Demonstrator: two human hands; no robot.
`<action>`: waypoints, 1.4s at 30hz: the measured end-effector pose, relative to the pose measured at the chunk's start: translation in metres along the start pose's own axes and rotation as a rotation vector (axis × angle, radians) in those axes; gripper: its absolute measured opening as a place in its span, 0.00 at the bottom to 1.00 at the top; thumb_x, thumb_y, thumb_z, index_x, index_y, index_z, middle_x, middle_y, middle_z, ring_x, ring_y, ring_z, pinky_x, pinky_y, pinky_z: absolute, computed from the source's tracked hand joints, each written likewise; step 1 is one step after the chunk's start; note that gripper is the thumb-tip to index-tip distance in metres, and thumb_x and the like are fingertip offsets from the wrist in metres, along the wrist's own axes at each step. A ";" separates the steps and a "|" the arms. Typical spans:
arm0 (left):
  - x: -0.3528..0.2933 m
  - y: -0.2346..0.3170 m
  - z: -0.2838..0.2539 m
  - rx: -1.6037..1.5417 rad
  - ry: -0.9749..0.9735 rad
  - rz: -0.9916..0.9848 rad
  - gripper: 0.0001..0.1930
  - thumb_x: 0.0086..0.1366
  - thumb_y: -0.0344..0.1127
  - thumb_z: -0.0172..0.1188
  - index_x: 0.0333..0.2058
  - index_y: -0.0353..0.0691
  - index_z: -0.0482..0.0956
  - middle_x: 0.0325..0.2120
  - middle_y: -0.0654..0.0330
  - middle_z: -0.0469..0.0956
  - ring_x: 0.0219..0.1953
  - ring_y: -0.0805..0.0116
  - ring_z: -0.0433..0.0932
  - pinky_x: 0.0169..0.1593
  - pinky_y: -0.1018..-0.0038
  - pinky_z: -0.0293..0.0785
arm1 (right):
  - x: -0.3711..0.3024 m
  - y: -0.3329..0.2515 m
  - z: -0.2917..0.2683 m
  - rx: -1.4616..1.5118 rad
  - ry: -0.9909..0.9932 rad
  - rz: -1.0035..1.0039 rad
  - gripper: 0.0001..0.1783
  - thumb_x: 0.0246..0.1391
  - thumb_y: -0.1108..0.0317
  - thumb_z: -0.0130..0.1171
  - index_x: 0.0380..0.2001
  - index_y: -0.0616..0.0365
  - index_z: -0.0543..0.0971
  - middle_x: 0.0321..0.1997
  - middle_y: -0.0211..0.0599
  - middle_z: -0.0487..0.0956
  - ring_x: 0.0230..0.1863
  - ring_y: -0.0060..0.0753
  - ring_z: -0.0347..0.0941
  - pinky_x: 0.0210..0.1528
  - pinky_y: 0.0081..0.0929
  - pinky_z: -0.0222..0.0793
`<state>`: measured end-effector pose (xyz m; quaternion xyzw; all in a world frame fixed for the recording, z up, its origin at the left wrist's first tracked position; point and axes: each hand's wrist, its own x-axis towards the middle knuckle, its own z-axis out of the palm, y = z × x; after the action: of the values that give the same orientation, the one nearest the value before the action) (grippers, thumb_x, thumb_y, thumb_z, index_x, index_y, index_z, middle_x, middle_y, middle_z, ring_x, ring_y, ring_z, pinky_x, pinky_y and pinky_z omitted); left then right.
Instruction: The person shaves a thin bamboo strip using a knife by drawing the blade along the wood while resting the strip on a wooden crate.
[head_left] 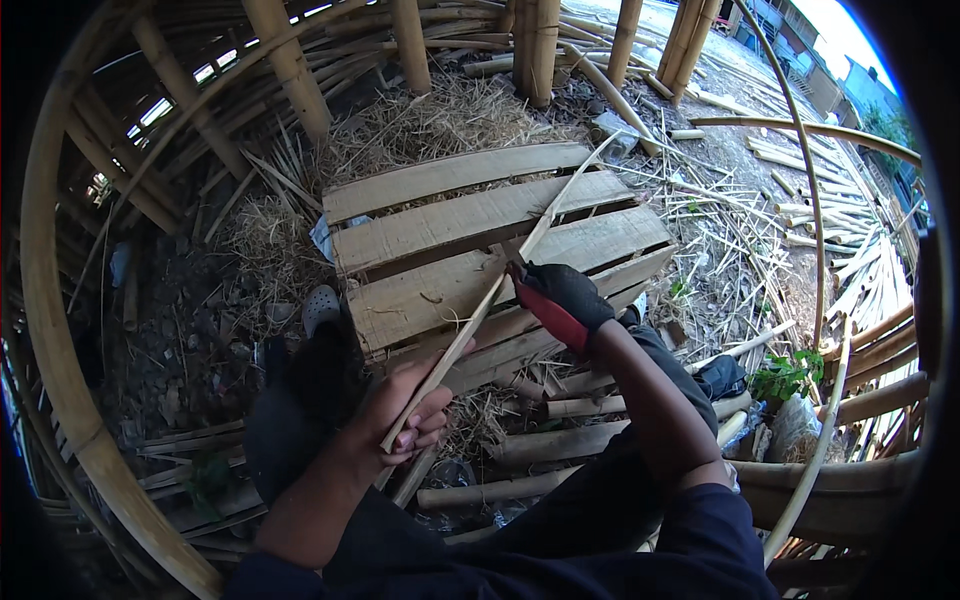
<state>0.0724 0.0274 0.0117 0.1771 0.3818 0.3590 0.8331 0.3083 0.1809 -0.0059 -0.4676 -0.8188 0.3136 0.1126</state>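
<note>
A long, pale bamboo strip (552,214) runs slantwise from my lap up over a slatted wooden pallet (430,229). My left hand (408,405), bare, is closed around the strip's near end. Farther up, my right hand (560,303) wears a black and red glove and is closed at the strip, above the pallet's slats. A small brownish flat piece (507,254) shows at the gloved fingertips, lying across the strip. What the glove grips is mostly hidden by its fingers. A thin curled shaving (431,298) lies on a slat.
Upright bamboo poles (410,45) stand behind the pallet, beside dry straw (455,122). Split bamboo pieces (730,220) litter the ground at right. Cut bamboo lengths (500,489) lie between my legs. A curved bamboo pole (70,390) arches at left, and thin bent ones stand at right.
</note>
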 end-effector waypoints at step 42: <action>0.010 -0.004 0.001 0.125 0.110 -0.020 0.16 0.78 0.47 0.41 0.56 0.48 0.70 0.08 0.70 0.60 0.05 0.81 0.57 0.07 0.83 0.55 | -0.019 -0.009 0.014 -0.092 0.013 -0.046 0.35 0.69 0.41 0.37 0.32 0.60 0.82 0.28 0.54 0.80 0.36 0.60 0.78 0.42 0.49 0.72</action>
<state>0.0797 0.0320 0.0054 0.2052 0.4504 0.3354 0.8016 0.3062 0.1561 -0.0091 -0.4554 -0.8421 0.2698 0.1037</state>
